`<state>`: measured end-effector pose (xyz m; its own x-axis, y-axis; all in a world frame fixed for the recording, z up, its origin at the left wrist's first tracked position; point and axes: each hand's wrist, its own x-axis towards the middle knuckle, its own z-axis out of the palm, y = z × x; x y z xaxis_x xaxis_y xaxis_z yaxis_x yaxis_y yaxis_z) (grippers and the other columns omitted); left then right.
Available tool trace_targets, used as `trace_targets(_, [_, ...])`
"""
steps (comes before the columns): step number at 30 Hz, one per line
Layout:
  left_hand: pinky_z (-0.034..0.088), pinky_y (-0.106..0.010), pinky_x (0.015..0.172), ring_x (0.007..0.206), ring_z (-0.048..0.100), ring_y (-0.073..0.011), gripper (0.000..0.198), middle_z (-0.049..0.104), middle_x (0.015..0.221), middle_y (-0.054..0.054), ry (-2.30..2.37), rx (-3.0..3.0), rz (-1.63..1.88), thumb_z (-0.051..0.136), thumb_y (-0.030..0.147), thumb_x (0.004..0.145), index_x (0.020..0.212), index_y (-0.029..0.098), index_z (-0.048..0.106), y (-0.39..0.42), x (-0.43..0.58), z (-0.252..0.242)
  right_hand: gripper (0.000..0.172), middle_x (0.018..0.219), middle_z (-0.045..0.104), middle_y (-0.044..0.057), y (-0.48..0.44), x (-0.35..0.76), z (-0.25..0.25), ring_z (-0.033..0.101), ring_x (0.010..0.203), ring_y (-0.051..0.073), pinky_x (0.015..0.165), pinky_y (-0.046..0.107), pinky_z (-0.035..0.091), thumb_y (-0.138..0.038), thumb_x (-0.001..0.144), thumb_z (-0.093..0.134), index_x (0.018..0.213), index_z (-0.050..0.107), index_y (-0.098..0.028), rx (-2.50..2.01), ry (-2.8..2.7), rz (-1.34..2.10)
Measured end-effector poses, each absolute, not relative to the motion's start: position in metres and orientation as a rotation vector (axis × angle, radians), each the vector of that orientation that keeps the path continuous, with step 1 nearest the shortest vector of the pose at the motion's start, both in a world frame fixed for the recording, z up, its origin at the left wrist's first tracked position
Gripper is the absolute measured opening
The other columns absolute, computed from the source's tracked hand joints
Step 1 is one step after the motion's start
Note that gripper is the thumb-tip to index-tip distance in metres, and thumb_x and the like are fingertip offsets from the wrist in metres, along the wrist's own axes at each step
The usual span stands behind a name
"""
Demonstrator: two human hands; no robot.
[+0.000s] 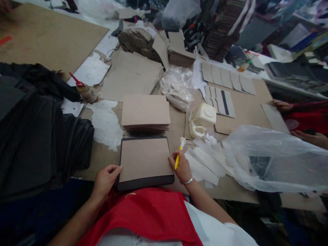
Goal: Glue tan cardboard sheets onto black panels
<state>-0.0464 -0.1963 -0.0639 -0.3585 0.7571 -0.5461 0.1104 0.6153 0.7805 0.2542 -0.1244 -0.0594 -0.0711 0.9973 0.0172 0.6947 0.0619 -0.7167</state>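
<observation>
In front of me a brown cardboard sheet (146,159) lies on top of a black sheet (151,181), which shows as a border, widest along the near side. My left hand (109,176) pinches the cardboard's left edge between thumb and fingers. A yellow-handled brush (177,160) with whitish bristles pointing away from me is gripped in my right hand (182,167). That hand's fingertips also touch the cardboard's right edge. Just beyond stands a stack of cardboard sheets (146,111).
Piled black sheets (46,136) rise at the left. A glue bottle with red nozzle (87,91), a cut-open plastic jug (205,114), paper strips (202,164) and a clear plastic bag (282,160) lie around. At the right, another person's hands (283,105) hold a grey sheet.
</observation>
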Motion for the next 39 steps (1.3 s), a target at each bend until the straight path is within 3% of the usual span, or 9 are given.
trace_targets(9, [0.04, -0.019, 0.049, 0.054, 0.054, -0.0125, 0.044, 0.062, 0.059, 0.001, 1.839, 0.647, 0.795, 0.07, 0.058, 0.056, 0.066, 0.016, 0.065, -0.194, -0.044, -0.059, 0.021, 0.072, 0.063, 0.002, -0.123, 0.253, -0.059, 0.062, 0.061, 0.019, 0.058, 0.032, 0.048, -0.029, 0.078, 0.057, 0.093, 0.042, -0.024, -1.692, -1.813, 0.807])
trace_targets(23, [0.035, -0.022, 0.054, 0.053, 0.046, -0.0098, 0.032, 0.056, 0.054, 0.002, 1.84, 0.92, 0.793, 0.063, 0.046, 0.065, 0.06, 0.015, 0.062, -0.184, -0.059, -0.066, 0.023, 0.076, 0.064, 0.005, -0.12, 0.244, -0.055, 0.06, 0.065, 0.02, 0.059, 0.03, 0.04, -0.031, 0.079, 0.057, 0.097, 0.046, -0.022, -1.838, -1.982, 0.696])
trace_targets(39, [0.036, -0.023, 0.055, 0.056, 0.05, -0.0117, 0.03, 0.059, 0.057, 0.001, 1.849, 1.171, 0.657, 0.059, 0.044, 0.066, 0.061, 0.015, 0.061, -0.185, -0.066, -0.06, 0.024, 0.074, 0.064, 0.004, -0.127, 0.236, -0.049, 0.058, 0.062, 0.017, 0.058, 0.027, 0.04, -0.031, 0.075, 0.054, 0.096, 0.049, -0.019, -1.917, -2.002, 0.609])
